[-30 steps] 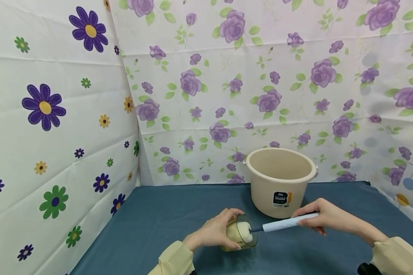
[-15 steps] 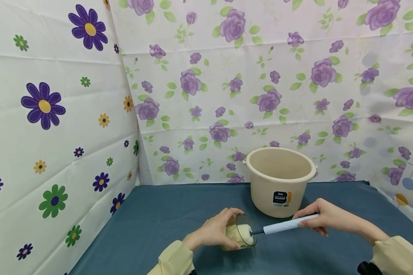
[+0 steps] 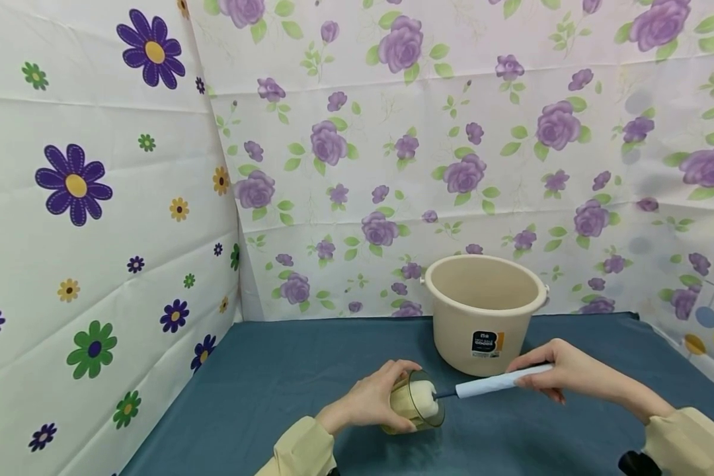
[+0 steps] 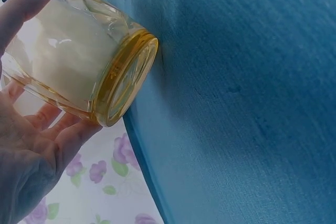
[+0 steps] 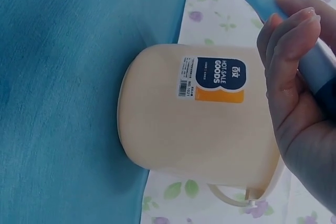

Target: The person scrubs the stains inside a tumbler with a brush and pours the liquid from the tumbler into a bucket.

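Note:
In the head view, my left hand (image 3: 365,400) grips a clear, amber-tinted drinking glass (image 3: 400,406) that lies tilted on its side, mouth to the right. Fingers are over its top and the thumb is at the near side. A white sponge head (image 3: 424,398) of a cup brush fills the glass. My right hand (image 3: 562,374) holds the brush by its pale blue handle (image 3: 490,383), and a dark stem joins handle and sponge. The left wrist view shows the thick amber base (image 4: 126,77) of the glass close over the blue cloth, with the sponge (image 4: 71,59) visible through its wall.
A beige bucket (image 3: 452,334) with a label stands behind the right hand, near the back edge of the table. Dark blue cloth (image 3: 297,363) covers the table. Flower-print sheets (image 3: 345,198) hang at the back and sides.
The brush handle and right hand have risen slightly, and the sponge has shifted a little inside the glass. The left hand and glass hold their place.

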Demonstrator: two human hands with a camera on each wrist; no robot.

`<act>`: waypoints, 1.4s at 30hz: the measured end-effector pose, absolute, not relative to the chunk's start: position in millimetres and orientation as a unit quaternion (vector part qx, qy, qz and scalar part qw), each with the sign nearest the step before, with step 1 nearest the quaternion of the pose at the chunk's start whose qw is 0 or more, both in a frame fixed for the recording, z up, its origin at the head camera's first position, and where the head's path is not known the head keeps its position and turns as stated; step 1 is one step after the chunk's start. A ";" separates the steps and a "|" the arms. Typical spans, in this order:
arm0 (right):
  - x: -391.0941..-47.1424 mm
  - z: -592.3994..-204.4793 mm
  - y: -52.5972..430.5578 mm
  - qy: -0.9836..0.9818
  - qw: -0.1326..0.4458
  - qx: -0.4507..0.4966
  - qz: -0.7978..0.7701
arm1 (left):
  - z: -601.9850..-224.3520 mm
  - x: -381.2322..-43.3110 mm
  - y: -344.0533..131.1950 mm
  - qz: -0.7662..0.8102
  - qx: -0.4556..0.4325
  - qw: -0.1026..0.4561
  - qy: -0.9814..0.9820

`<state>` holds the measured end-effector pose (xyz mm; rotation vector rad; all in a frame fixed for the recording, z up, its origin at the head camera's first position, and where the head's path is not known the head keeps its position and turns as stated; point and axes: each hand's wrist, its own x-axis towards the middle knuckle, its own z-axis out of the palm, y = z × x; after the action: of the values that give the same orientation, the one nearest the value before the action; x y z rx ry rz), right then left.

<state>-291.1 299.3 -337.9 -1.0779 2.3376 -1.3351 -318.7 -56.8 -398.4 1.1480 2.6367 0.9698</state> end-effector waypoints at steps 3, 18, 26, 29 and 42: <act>-291.0 -337.0 300.0 0.806 0.121 -0.363 -0.452 | -398.1 -318.8 -56.9 0.321 0.380 0.052 0.866; -290.2 -333.8 303.3 0.791 0.143 -0.391 -0.449 | -398.8 -318.3 -57.4 0.314 0.382 0.047 0.868; -287.9 -331.8 307.0 0.793 0.146 -0.376 -0.457 | -397.3 -317.9 -57.5 0.320 0.380 0.048 0.867; -288.1 -330.7 308.9 0.795 0.141 -0.371 -0.458 | -397.6 -318.0 -57.4 0.321 0.381 0.051 0.865; -288.8 -326.0 312.4 0.802 0.128 -0.368 -0.454 | -397.0 -318.2 -57.2 0.322 0.386 0.050 0.863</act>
<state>-288.8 312.4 -326.0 -1.0709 2.3321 -1.3201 -318.2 -57.2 -397.0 1.1761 2.6287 0.9810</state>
